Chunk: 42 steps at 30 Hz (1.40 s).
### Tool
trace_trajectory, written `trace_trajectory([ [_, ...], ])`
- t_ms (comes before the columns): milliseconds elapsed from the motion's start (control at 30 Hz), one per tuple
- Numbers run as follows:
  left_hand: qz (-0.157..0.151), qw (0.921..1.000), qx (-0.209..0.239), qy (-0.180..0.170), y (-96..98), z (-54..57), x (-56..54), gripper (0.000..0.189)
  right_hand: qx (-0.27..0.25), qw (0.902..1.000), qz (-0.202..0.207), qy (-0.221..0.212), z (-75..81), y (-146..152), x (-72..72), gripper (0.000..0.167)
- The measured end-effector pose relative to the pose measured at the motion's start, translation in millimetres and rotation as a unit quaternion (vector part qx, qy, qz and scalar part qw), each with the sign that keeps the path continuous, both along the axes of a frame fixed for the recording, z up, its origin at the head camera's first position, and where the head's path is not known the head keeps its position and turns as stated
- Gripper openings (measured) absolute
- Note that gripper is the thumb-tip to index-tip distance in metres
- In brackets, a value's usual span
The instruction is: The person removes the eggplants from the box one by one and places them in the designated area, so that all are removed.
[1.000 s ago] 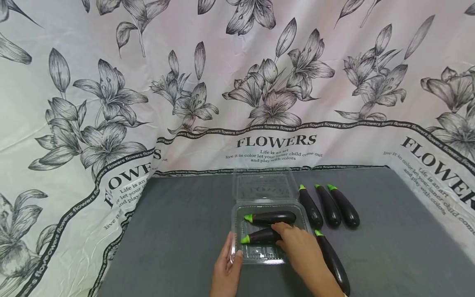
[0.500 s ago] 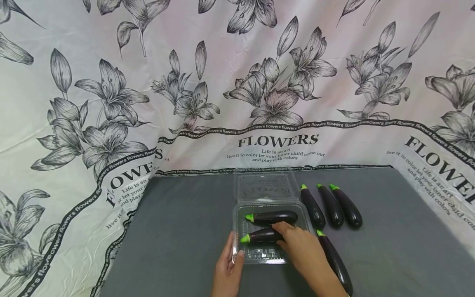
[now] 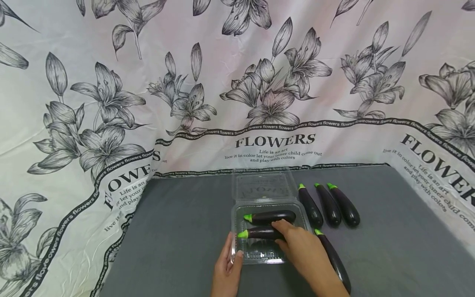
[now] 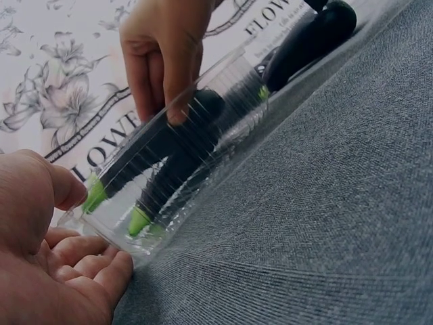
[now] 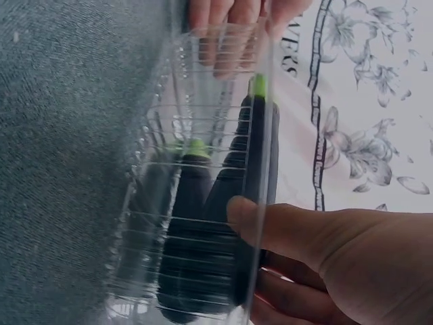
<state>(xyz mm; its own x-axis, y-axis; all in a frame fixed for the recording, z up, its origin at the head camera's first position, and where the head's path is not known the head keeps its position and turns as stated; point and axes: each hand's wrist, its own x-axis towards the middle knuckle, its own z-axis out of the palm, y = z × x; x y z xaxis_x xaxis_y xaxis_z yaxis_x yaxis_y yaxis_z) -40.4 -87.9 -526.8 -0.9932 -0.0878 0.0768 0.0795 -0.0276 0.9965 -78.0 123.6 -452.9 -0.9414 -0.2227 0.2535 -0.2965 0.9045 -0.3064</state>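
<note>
In the head view a clear plastic container [image 3: 261, 261] sits on the grey table, its hinged lid [image 3: 265, 186] folded back. One eggplant [image 3: 272, 217] lies crosswise at the back inside it, green stem end to the left. My right hand [image 3: 306, 253] grips a second eggplant [image 3: 262, 233] by its thick end, in front of the first. In the left wrist view this held eggplant slants over the other, stem end raised near the rim. My left hand [image 3: 227, 268] holds the container's left side, thumb [image 4: 67, 189] at the rim and fingers outside the wall.
Right of the container lie three more eggplants side by side, among them the outermost eggplant [image 3: 345, 206]. Another eggplant [image 3: 334, 260] lies nearer, partly behind my right forearm. A flower-printed cloth [image 3: 274, 103] hangs along the table's back and sides.
The held eggplant has shifted slightly left and away from me in the container, its stem end now closer to the back eggplant. Both hands keep their holds.
</note>
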Motion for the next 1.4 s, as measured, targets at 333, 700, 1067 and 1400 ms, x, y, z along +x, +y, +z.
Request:
trace_trajectory([
  [333,-0.001,0.9999,-0.005,-0.015,-0.1,0.6,-0.3,0.063,-0.013,0.9999,-0.007,0.007,7.1,3.5,4.6,0.045],
  [700,-0.003,0.9999,-0.007,-0.01,-0.2,-0.2,0.1,0.063,-0.017,0.9997,-0.015,0.007,16.0,10.6,8.4,0.047],
  [1067,-0.003,0.9999,-0.005,-0.012,-0.3,-0.7,0.1,0.063,-0.023,0.9994,-0.022,0.012,19.6,14.6,11.4,0.049],
  [1400,-0.004,1.0,-0.001,-0.008,-0.1,-0.1,1.4,0.063,-0.034,0.9985,-0.039,0.019,21.0,19.0,15.1,0.049],
])
